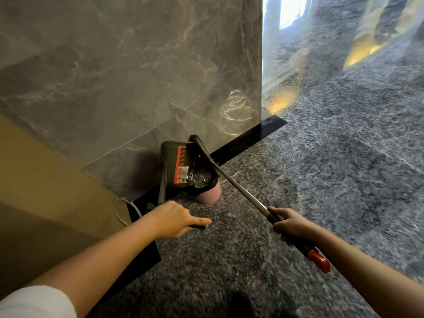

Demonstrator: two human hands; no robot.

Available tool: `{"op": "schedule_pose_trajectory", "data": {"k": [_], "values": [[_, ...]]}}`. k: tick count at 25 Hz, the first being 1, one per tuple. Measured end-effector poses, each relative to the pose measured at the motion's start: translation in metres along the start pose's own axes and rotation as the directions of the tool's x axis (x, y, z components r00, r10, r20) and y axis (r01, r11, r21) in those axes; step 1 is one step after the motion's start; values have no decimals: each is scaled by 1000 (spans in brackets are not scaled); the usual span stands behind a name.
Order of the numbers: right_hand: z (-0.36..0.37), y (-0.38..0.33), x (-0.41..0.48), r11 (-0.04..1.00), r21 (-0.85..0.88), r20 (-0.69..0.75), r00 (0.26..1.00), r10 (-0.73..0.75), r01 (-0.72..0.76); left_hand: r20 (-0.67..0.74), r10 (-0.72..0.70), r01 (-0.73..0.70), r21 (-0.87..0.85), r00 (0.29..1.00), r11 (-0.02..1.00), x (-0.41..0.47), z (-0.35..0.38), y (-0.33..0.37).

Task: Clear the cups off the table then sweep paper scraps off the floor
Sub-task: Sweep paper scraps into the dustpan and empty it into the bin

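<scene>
Dustpan point(171, 160) up on edge at the foot of the wall point(114, 65), its open side facing the bin point(210, 194). It stands right over the pink bin's mouth, where a black liner point(204, 188) is folded over the rim. Scraps point(185, 169): pale bits sit at the lower end of the pan's orange comb point(180, 157), with shiny crumpled stuff just below, at the liner's opening. Whether that has dropped fully inside, I can't tell.

Left hand point(175, 218) is down low, fingers point(202, 220) curled round the dustpan's thin handle, and a dark end pokes out past the forefinger. Right hand point(289, 224) has its fingers wrapped tight round the broom point(238, 187) shaft, near the red-capped end. The shaft runs up and away across the bin, and the dark broom head is pressed to the pan's top edge, by the wall.

Brown paper bag point(46, 180) stands at the left against the wall, its white loop handle beside the left wrist. Speckled grey floor point(332, 168) spreads to the right.
</scene>
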State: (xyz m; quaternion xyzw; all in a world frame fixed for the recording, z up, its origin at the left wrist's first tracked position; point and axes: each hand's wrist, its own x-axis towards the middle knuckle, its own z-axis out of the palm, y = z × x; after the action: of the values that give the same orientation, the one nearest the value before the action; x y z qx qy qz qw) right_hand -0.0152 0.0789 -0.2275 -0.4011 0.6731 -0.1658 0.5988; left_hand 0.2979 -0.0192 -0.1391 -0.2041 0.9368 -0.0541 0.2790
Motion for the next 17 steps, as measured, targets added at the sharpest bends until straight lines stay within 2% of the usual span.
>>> {"op": "schedule_pose_trajectory", "data": {"k": [3, 5, 7, 10, 13, 16, 17], "values": [[-2, 0, 3, 1000, 18, -9, 1000, -3, 3, -55, -154, 149, -83, 987, 985, -2, -4, -6], [-3, 0, 3, 1000, 20, -2, 1000, 2, -2, -27, -71, 69, -63, 997, 996, 0, -3, 2], [-2, 0, 3, 1000, 23, 7, 1000, 6, -6, 70, 33, -35, 29, 997, 999, -3, 1, 6], [1, 2, 1, 999, 39, -12, 1000, -4, 4, 60, -3, 0, 58, 998, 998, -4, 5, 1], [1, 1, 0, 999, 37, -10, 1000, -5, 5, 83, 43, -49, 67, 996, 997, -5, 7, 7], [0, 1, 1, 999, 32, -6, 1000, -1, 2, -58, -179, 175, -62, 982, 983, -1, 5, -1], [1, 2, 1, 1000, 26, -5, 1000, -1, 1, -83, -211, 202, -110, 974, 973, 2, 3, 1]]}}
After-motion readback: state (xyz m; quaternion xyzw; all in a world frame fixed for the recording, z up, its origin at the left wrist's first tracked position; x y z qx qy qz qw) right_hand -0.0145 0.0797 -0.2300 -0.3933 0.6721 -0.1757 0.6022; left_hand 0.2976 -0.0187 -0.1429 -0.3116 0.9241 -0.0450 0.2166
